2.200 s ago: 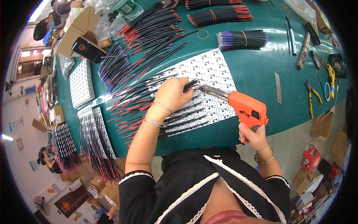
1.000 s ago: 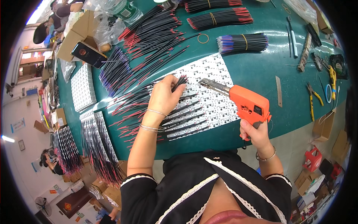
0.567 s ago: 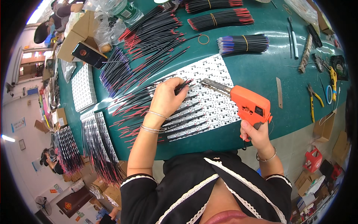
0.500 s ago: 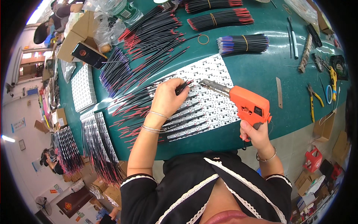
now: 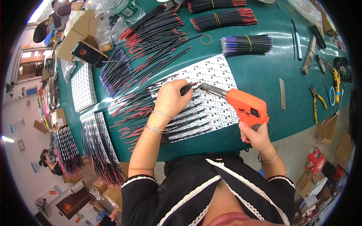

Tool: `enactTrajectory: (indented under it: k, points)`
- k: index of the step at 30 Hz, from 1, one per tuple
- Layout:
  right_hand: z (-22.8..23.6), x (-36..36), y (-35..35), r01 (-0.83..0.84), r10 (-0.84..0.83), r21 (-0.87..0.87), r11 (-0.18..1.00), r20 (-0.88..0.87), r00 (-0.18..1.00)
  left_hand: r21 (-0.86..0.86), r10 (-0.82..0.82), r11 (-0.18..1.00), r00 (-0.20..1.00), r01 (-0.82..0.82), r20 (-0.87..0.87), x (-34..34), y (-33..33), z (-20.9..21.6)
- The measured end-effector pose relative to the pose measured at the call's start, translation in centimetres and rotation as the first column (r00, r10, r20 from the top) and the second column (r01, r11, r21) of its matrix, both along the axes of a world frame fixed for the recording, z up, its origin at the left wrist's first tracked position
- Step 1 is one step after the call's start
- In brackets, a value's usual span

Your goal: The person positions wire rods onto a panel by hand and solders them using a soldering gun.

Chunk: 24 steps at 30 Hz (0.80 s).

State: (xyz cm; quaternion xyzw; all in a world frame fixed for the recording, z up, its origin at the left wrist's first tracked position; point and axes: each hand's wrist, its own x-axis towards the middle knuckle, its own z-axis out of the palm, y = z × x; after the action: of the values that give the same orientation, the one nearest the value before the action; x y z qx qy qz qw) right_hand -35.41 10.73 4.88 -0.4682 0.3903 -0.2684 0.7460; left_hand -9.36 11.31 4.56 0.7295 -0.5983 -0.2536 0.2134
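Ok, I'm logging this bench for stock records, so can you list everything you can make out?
Table: one, green, centre
Sheet: one, white, under the wires
Held wires: several, black, left hand
Soldering gun: one, orange, right hand
Loose wires: many, black with red ends, far side
Banded bundles: three, black with red or purple ends, far side
Sheet stack: one, white, left
Phone: one, dark, upper left
Rubber band: one, tan, beyond sheet
Metal strip: one, grey, right
Pliers: one pair, yellow-handled, right
Stool: one, red, floor at right
Small background items: too small to count
Left hand: one, bare, over sheet
Right hand: one, bare, near edge
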Motion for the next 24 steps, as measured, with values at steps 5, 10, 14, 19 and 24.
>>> enactTrajectory:
  k: [5, 10, 14, 19, 24]
  points:
    - [0.3, 0.1, 0.0, -0.010, 0.010, 0.004, 1.000, -0.063, 0.998, 0.002, -0.020, 1.000, 0.999, 0.020, 0.042, -0.1, -0.1, 0.0]
    - [-0.1, -0.6, 0.3, 0.040, -0.039, 0.025, 0.999, -0.037, 0.999, -0.010, -0.038, 0.999, 0.998, 0.038, 0.058, -0.2, -0.2, 0.1]
    - [-0.3, -0.8, 0.3, 0.037, -0.035, 0.053, 0.998, -0.027, 0.999, 0.034, -0.066, 0.997, 0.997, 0.064, 0.050, -0.3, -0.6, 1.0]
    - [-0.2, -0.6, 0.4, 0.030, -0.028, 0.035, 0.999, -0.039, 0.999, 0.051, -0.121, 0.992, 0.992, 0.119, 0.037, 0.3, -0.8, 0.6]
    - [0.0, -0.4, 0.2, 0.020, -0.019, 0.042, 0.999, -0.041, 0.999, 0.035, -0.154, 0.988, 0.988, 0.153, 0.021, 0.5, -1.0, 0.5]
